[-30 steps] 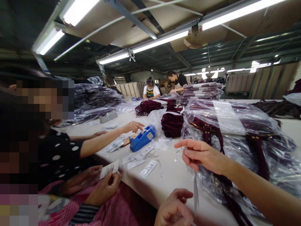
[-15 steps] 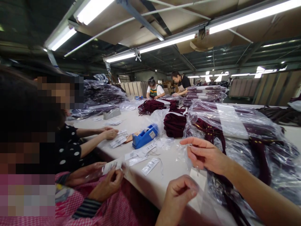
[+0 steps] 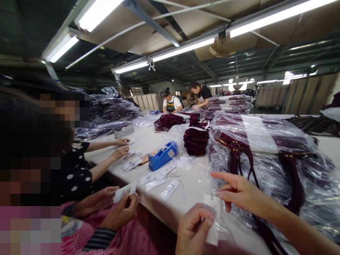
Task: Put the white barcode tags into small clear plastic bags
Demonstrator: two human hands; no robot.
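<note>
My left hand [image 3: 195,228] is at the bottom centre, thumb and forefinger pinched together on a small clear plastic bag [image 3: 223,232] that is hard to make out. A white tag [image 3: 213,221] stands upright just behind those fingertips, seemingly within or against the bag. Above and to the right, my right hand [image 3: 241,193] stretches its forefinger out to the left. Its other fingertips meet the upper end of the tag, where a short tie shows faintly.
A blue tape dispenser [image 3: 163,156] and several printed tags [image 3: 170,189] lie on the white table [image 3: 151,205]. Bagged maroon garments [image 3: 265,138] are piled at right. At left, a co-worker's hands [image 3: 124,209] hold a label; another person's hands [image 3: 120,152] are beyond.
My right hand has moved down, and the white tag has come down and left, closer to my left hand's fingertips. My left hand has shifted slightly left. The camera view has turned a little.
</note>
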